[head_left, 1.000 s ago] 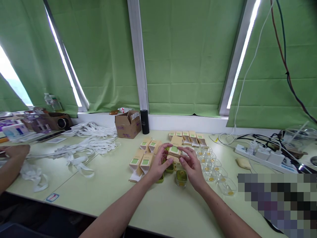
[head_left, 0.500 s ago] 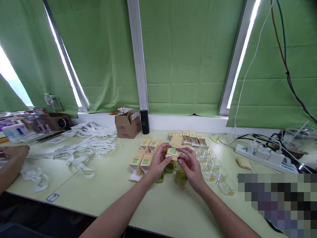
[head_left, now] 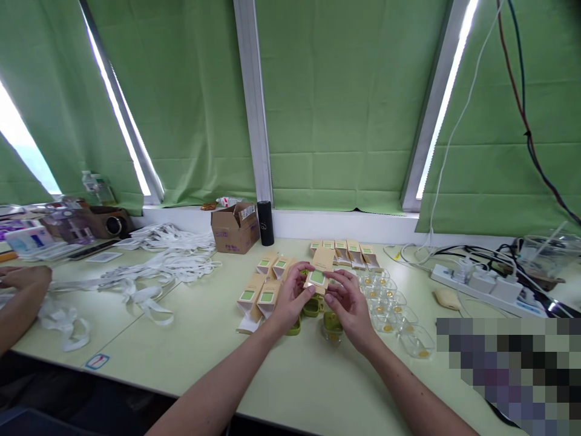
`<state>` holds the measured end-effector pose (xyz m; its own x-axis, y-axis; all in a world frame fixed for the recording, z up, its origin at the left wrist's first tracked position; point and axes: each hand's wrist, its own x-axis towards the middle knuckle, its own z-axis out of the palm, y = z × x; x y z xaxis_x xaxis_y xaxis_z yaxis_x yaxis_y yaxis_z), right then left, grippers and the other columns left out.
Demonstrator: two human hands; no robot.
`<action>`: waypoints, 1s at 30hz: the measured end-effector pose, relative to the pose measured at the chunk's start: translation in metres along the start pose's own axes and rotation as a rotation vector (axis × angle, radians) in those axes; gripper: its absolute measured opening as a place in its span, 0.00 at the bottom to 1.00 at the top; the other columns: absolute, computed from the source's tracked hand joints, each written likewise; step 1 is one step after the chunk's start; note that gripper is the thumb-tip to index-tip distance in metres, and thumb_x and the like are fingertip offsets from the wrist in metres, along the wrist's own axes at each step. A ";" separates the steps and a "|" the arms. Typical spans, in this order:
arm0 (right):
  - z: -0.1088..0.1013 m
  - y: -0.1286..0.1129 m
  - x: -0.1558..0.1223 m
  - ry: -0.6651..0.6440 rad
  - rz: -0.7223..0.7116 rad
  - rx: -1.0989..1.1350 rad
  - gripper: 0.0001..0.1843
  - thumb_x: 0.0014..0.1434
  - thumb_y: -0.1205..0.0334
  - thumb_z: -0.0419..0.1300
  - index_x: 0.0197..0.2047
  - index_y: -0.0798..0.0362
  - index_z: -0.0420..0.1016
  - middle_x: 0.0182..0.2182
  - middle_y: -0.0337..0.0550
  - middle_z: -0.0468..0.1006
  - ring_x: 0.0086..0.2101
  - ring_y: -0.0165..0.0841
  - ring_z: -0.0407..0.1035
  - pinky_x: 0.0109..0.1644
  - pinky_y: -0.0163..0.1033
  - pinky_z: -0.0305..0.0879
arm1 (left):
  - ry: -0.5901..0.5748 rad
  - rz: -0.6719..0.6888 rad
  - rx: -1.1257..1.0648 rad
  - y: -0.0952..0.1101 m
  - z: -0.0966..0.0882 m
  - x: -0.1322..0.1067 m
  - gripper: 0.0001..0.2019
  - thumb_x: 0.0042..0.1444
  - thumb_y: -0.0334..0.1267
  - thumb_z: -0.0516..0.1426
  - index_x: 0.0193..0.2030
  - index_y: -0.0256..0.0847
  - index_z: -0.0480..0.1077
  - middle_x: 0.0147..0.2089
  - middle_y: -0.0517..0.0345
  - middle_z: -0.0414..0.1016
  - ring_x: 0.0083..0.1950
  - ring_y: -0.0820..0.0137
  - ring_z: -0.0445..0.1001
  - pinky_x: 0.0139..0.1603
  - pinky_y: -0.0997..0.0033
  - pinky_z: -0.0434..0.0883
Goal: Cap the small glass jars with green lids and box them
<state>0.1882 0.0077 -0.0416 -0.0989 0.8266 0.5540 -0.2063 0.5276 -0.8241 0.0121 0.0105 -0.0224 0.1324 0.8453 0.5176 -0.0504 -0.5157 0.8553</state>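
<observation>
Between my two hands is a small kraft cardboard box (head_left: 322,260) with a green square on its front. My left hand (head_left: 293,297) grips its left side, fingers closed on it. On the other side, my right hand (head_left: 348,303) pinches the lower right edge. Below my hands lie green lids (head_left: 311,306), and a clear cup with a green top (head_left: 333,327) stands under my right hand. Beside my left hand are several similar boxes (head_left: 267,292), some with white flaps sticking out. Several clear plastic cups (head_left: 385,326) with yellow spots stand right of my right hand.
More kraft boxes (head_left: 355,254) stand in a row behind. A brown carton (head_left: 235,228) and black cylinder (head_left: 265,223) are at the wall. White straps (head_left: 158,266) lie left, near another person's hand (head_left: 27,277). A power strip (head_left: 488,290) with cables sits right.
The box's lower flap, sticking out toward me before, now looks folded in. My hands have barely moved. The other person's hand at the left has shifted slightly.
</observation>
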 end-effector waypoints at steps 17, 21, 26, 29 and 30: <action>0.001 0.002 0.003 0.033 0.006 -0.005 0.21 0.62 0.46 0.69 0.56 0.42 0.79 0.57 0.46 0.63 0.43 0.34 0.78 0.55 0.47 0.78 | 0.036 0.052 0.172 -0.008 0.001 0.000 0.19 0.65 0.53 0.61 0.56 0.44 0.70 0.66 0.46 0.63 0.47 0.68 0.72 0.50 0.67 0.73; 0.001 0.004 0.003 0.050 0.006 -0.022 0.18 0.63 0.46 0.68 0.54 0.42 0.81 0.56 0.45 0.63 0.41 0.32 0.77 0.54 0.46 0.78 | 0.077 0.047 0.180 -0.012 0.002 -0.001 0.17 0.65 0.51 0.62 0.54 0.43 0.70 0.65 0.46 0.63 0.46 0.69 0.73 0.48 0.67 0.73; -0.001 0.006 0.003 0.051 0.006 -0.080 0.19 0.65 0.45 0.66 0.55 0.42 0.81 0.56 0.46 0.63 0.41 0.32 0.76 0.53 0.46 0.78 | 0.096 0.111 0.319 -0.012 0.002 -0.001 0.15 0.68 0.49 0.59 0.54 0.44 0.70 0.64 0.46 0.63 0.49 0.66 0.73 0.50 0.64 0.73; -0.001 0.006 0.003 0.044 0.003 -0.097 0.18 0.66 0.46 0.65 0.57 0.41 0.80 0.59 0.47 0.62 0.42 0.32 0.76 0.57 0.48 0.77 | 0.087 0.191 0.431 -0.008 0.002 -0.002 0.14 0.69 0.46 0.58 0.57 0.44 0.70 0.65 0.44 0.63 0.62 0.58 0.70 0.59 0.58 0.71; -0.001 0.006 0.003 0.041 -0.002 -0.107 0.19 0.67 0.46 0.65 0.57 0.40 0.80 0.61 0.47 0.61 0.44 0.33 0.76 0.59 0.49 0.76 | 0.083 0.218 0.473 -0.006 0.002 -0.003 0.15 0.69 0.46 0.57 0.59 0.45 0.69 0.66 0.43 0.63 0.67 0.55 0.67 0.63 0.55 0.69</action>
<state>0.1880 0.0131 -0.0448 -0.0579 0.8315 0.5524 -0.1013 0.5456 -0.8319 0.0139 0.0110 -0.0288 0.0890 0.7097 0.6989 0.3865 -0.6713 0.6325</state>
